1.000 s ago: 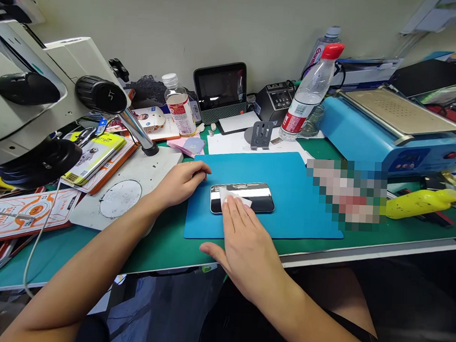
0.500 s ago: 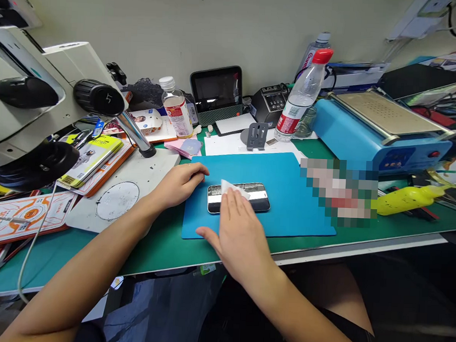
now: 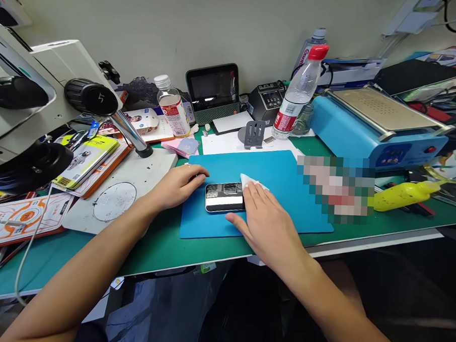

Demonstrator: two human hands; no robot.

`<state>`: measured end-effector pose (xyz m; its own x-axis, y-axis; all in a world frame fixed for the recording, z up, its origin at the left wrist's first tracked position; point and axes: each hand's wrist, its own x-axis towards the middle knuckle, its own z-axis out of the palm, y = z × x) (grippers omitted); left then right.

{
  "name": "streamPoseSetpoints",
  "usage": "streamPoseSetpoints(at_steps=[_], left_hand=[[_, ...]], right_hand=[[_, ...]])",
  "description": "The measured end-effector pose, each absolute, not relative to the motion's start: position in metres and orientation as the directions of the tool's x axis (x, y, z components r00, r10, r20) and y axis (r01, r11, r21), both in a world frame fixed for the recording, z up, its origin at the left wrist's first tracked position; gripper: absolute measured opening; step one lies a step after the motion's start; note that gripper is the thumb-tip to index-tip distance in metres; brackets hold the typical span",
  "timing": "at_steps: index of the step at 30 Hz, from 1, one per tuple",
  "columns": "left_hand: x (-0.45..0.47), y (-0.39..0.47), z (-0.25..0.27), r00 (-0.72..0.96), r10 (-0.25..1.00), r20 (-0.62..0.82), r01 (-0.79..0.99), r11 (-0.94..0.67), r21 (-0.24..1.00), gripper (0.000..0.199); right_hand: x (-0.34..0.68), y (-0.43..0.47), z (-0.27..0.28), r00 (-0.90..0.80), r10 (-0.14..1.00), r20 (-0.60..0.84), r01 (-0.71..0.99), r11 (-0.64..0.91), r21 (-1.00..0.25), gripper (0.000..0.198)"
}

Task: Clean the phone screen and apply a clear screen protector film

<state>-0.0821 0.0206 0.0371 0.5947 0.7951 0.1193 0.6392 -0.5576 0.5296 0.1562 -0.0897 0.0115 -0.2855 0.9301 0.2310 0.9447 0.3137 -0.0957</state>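
A smartphone [image 3: 224, 197] lies flat on the blue mat [image 3: 298, 194], its glossy face up and reflecting light. My right hand [image 3: 271, 221] presses a white wipe [image 3: 249, 180] over the phone's right end, which it hides. Its fingers are stretched out on the wipe, with the thumb spread toward the phone's near edge. Beside the phone's left end rests my left hand [image 3: 182, 184], loosely bent and holding nothing. Whether its thumb touches the phone's corner I cannot tell.
A microscope [image 3: 91, 97] stands at left, with boxed packages [image 3: 87, 160] by its base. Behind the mat are a phone stand [image 3: 254, 134], a tablet-like screen [image 3: 212, 87] and bottles [image 3: 297, 101]. At right sit a blue heating-plate machine [image 3: 351, 126] and a yellow squeeze bottle [image 3: 402, 196].
My right hand has slid the wipe rightward along the phone, from its middle to its right end. My left hand stays beside the phone. The whole view has shifted slightly.
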Motion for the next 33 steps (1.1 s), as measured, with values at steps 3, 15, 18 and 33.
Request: streamPoseSetpoints(at_steps=[3, 15, 18, 33], left_hand=[[-0.081, 0.019, 0.037, 0.602, 0.79, 0.115, 0.638, -0.562, 0.527, 0.034], [-0.079, 0.015, 0.04, 0.709, 0.702, 0.073, 0.563, -0.625, 0.541, 0.038], [-0.078, 0.012, 0.041, 0.755, 0.651, 0.073, 0.522, -0.665, 0.535, 0.038], [-0.08, 0.013, 0.043, 0.811, 0.585, 0.011, 0.502, -0.706, 0.5, 0.068]], right_hand=[[0.139, -0.083, 0.013, -0.264, 0.937, 0.229, 0.948, 0.295, -0.118, 0.091], [0.122, -0.079, 0.012, -0.476, 0.854, 0.209, 0.827, 0.515, -0.225, 0.094], [0.116, -0.078, 0.012, -0.515, 0.824, 0.236, 0.792, 0.562, -0.236, 0.093], [0.155, -0.105, 0.024, -0.428, 0.864, 0.267, 0.885, 0.46, -0.073, 0.071]])
